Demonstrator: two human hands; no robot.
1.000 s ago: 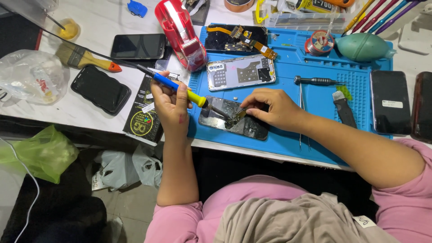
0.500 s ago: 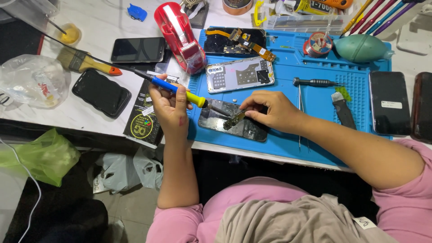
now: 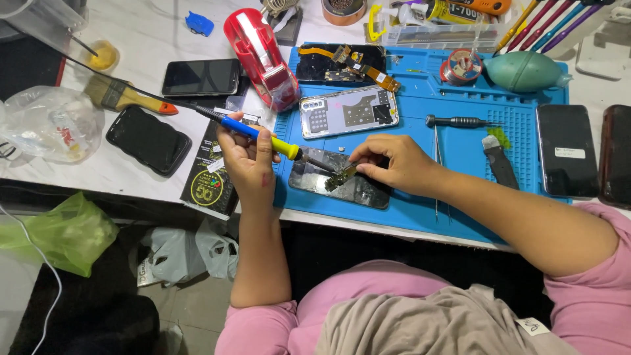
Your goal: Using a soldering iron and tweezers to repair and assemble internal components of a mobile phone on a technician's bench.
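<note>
My left hand (image 3: 248, 158) grips a soldering iron (image 3: 263, 136) with a blue and yellow handle, its tip pointing right toward a small circuit board piece (image 3: 340, 176). My right hand (image 3: 393, 162) pinches that small board between fingertips, just above an opened phone (image 3: 342, 184) lying on the blue work mat (image 3: 460, 177). The iron's tip sits close to the board; I cannot tell whether they touch.
Another opened phone back (image 3: 348, 110) and a phone frame with flex cable (image 3: 342, 64) lie farther back on the mat. A red tape dispenser (image 3: 259, 56), a brush (image 3: 128, 96), a screwdriver (image 3: 457, 121), a green air blower (image 3: 526, 71) and several phones surround the mat.
My right hand has lifted the small board slightly off the opened phone. The left hand has shifted the iron's tip closer to it.
</note>
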